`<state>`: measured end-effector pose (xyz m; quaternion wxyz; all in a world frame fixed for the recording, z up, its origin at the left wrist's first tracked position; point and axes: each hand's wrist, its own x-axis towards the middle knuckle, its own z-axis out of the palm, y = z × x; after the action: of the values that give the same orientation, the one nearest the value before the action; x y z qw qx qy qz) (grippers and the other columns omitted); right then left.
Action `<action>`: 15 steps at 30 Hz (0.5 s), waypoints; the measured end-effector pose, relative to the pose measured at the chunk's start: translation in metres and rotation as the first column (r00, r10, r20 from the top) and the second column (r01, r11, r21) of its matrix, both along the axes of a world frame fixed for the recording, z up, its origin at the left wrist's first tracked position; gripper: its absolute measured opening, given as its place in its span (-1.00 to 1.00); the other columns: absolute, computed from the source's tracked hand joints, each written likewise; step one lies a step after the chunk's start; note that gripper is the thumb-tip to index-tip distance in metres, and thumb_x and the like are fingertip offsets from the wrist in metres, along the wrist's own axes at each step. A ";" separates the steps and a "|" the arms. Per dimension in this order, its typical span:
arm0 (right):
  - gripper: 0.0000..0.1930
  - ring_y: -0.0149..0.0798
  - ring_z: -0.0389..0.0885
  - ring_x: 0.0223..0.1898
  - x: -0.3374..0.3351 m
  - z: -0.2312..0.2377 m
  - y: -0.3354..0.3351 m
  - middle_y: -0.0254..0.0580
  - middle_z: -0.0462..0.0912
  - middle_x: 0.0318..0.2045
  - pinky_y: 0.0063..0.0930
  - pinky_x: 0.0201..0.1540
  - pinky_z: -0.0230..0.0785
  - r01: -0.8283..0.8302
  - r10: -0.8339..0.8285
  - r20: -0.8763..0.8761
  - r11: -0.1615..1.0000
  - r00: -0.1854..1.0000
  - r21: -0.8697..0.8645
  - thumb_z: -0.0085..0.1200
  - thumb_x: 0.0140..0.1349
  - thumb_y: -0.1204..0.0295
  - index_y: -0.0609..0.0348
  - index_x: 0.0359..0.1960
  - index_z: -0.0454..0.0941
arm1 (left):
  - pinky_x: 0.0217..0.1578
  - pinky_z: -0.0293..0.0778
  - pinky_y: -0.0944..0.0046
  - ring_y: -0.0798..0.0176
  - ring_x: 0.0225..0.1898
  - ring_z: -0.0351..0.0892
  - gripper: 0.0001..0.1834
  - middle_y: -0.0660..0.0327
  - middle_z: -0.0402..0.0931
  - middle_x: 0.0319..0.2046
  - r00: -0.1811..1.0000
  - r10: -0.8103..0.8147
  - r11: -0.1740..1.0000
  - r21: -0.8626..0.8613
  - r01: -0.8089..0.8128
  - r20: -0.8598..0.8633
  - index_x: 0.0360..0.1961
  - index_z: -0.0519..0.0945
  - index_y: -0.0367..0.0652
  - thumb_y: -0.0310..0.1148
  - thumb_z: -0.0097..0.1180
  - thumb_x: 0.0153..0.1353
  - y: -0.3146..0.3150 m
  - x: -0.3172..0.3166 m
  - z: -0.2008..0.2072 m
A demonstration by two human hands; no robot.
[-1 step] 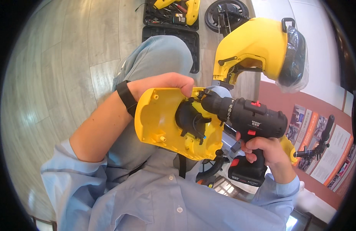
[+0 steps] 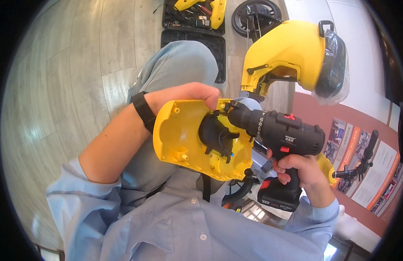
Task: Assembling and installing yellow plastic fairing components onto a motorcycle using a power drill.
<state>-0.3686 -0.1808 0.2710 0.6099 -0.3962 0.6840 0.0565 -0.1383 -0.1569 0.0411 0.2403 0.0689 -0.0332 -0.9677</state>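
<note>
A yellow plastic cover (image 2: 177,130) rests hollow side up over my lap. My left hand (image 2: 201,92) is closed on its far edge, thumb bent down at the rim; the other fingers are mostly hidden. Inside the cover sits a curved black plastic part (image 2: 212,132) with small arms and clips. My right hand (image 2: 299,167) wraps round the grip of a black cordless drill (image 2: 290,132) with red switches. The drill lies level, its nose pointing left at the cover's far right corner beside my left thumb. The bit's tip cannot be made out.
A yellow machine body (image 2: 284,48) with a plastic-wrapped black seat (image 2: 335,65) stands at the far right. Behind it lies a black wheel (image 2: 256,17). An opened black toolbox (image 2: 192,39) with tools and yellow parts sits beyond my knee. Printed panels (image 2: 367,165) are on the right.
</note>
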 end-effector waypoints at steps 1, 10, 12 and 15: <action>-0.66 -0.39 0.40 -0.75 -0.001 0.000 0.000 -0.13 0.51 -0.61 -0.53 -0.66 0.32 -0.001 0.001 0.001 1.000 1.000 -0.001 0.08 -0.06 0.54 0.41 -0.19 0.54 | 0.00 0.58 0.16 0.14 -0.09 0.65 -0.39 0.06 0.61 0.00 0.999 0.042 0.999 -0.021 -0.042 -0.001 0.18 0.48 -0.31 -0.36 -0.09 0.04 0.001 -0.002 -0.005; -0.72 -0.44 0.41 -0.71 -0.004 -0.001 -0.001 -0.24 0.50 -0.58 -0.57 -0.62 0.28 0.056 -0.060 0.070 0.996 0.996 0.067 0.08 0.06 0.55 0.30 -0.14 0.52 | 0.02 0.57 0.17 0.14 -0.06 0.62 -0.38 0.08 0.60 0.01 0.991 0.125 0.986 -0.115 -0.120 0.038 0.17 0.50 -0.28 -0.35 -0.07 0.02 0.005 0.000 0.003; -0.72 -0.44 0.41 -0.72 -0.006 -0.001 -0.001 -0.24 0.50 -0.58 -0.58 -0.63 0.29 0.041 -0.046 0.067 0.997 0.997 0.070 0.08 0.06 0.55 0.30 -0.14 0.52 | 0.02 0.57 0.18 0.14 -0.07 0.62 -0.38 0.08 0.60 0.01 0.993 0.111 0.989 -0.104 -0.107 0.028 0.17 0.50 -0.27 -0.35 -0.07 0.01 0.004 0.001 0.006; -0.72 -0.45 0.41 -0.72 -0.005 -0.001 -0.002 -0.24 0.50 -0.58 -0.58 -0.63 0.29 0.024 -0.028 0.070 0.997 0.997 0.068 0.08 0.06 0.56 0.30 -0.14 0.52 | 0.02 0.57 0.18 0.14 -0.07 0.62 -0.39 0.09 0.60 0.01 0.994 0.111 0.988 -0.112 -0.107 0.025 0.17 0.51 -0.26 -0.35 -0.06 0.01 0.005 0.000 0.002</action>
<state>-0.3733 -0.1830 0.2702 0.6476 -0.3683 0.6646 0.0573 -0.1385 -0.1522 0.0436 0.2958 0.0721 -0.0868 -0.9486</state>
